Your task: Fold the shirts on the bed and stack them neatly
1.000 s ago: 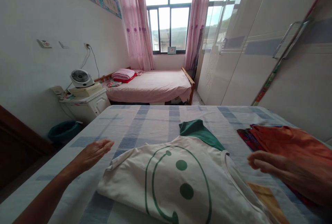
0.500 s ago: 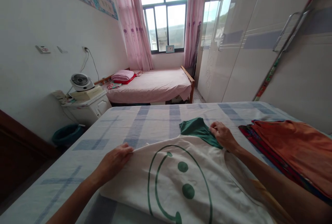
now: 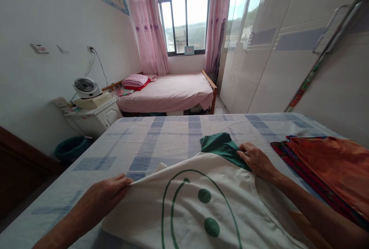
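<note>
A white T-shirt point(image 3: 144, 214) with a green smiley outline and green sleeves lies sideways across the bed, its neckline towards the right. My left hand point(image 3: 111, 189) pinches the shirt's far side edge, stretching the cloth to the left. At the green sleeve point(image 3: 221, 147), my right hand point(image 3: 256, 160) has its fingers closed on the fabric near the shoulder seam. The near part of the shirt runs out of the bottom of the view.
The bed point(image 3: 161, 137) has a blue-and-white checked sheet. Folded clothes point(image 3: 331, 164), orange on top, lie at the right. Beyond stand a pink-covered bed point(image 3: 173, 91), a white cabinet point(image 3: 98, 114) carrying a fan point(image 3: 86, 86), a bin point(image 3: 72, 147) and a wardrobe point(image 3: 265, 72).
My left hand has moved left and nearer, drawing the shirt's edge along with it. My right hand stays at the sleeve, slightly lower in view. The camera has shifted a little.
</note>
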The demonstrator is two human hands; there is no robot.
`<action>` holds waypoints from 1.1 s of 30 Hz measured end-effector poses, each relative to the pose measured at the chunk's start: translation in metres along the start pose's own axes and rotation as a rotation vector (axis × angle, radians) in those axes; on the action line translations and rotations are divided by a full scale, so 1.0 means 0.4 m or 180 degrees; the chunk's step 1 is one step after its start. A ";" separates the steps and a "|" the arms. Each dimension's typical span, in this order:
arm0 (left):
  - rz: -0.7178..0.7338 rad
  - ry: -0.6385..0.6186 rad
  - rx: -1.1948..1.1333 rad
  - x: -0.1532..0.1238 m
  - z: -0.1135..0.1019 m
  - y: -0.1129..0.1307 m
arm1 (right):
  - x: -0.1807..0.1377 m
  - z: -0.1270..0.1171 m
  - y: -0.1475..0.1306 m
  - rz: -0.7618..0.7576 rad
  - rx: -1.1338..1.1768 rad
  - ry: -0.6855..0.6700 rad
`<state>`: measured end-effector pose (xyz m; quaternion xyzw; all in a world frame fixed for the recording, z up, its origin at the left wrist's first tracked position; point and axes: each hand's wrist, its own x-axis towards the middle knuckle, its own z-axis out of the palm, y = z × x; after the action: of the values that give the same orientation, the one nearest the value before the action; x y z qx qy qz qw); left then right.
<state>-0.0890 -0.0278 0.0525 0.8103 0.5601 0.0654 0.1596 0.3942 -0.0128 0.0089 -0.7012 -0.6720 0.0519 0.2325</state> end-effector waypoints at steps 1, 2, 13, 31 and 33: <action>-0.0035 0.0070 -0.0019 -0.012 0.002 -0.012 | -0.008 -0.015 -0.006 0.0060 0.0195 0.0111; -0.0039 0.0148 -0.0071 -0.021 0.002 -0.022 | -0.012 -0.038 -0.012 0.0151 0.0341 0.0260; 0.0040 0.2181 0.0044 0.366 -0.133 0.089 | 0.327 -0.200 -0.040 0.0757 0.0479 0.1565; 0.1026 0.0565 0.0291 0.150 0.133 0.088 | -0.177 -0.064 0.115 -0.0360 0.0255 -0.0473; 0.0837 0.0876 0.0144 0.177 0.103 0.110 | -0.135 -0.075 0.104 -0.0155 0.0397 -0.0175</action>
<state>-0.0125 0.0163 0.0232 0.8633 0.4672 0.1833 0.0534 0.4388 -0.0721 0.0061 -0.6671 -0.6905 0.1073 0.2584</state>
